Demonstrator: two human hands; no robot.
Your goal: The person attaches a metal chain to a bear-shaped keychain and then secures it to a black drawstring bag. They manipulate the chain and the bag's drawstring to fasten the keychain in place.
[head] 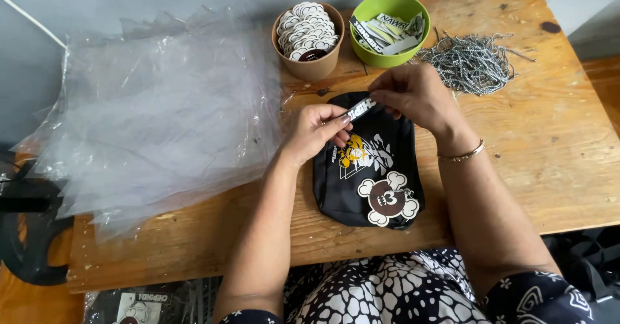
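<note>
Hands meet over a black pouch (368,175) lying flat near the middle of the wooden table (555,150), its lower end close to the table's near edge. The pouch is soft and roughly rectangular with rounded corners, printed with a yellow and white graphic in its middle and a brown and white skull-and-bones figure toward its near end. The left hand (314,129) pinches one end of a small black-and-white label strip (361,109) between thumb and fingertips, and the right hand (413,93) pinches the other end, both held just above the pouch's far end. A thin bracelet (462,154) circles the right wrist. Toward the table's far edge stand a brown paper cup (311,66) full of round white patches and, just beside it, a green bowl (387,56) holding more printed strips. A heap of grey twisted cords (468,62) lies near the far right corner. A stack of clear plastic bags (155,111) covers the table's left side, overhanging its left edge.
</note>
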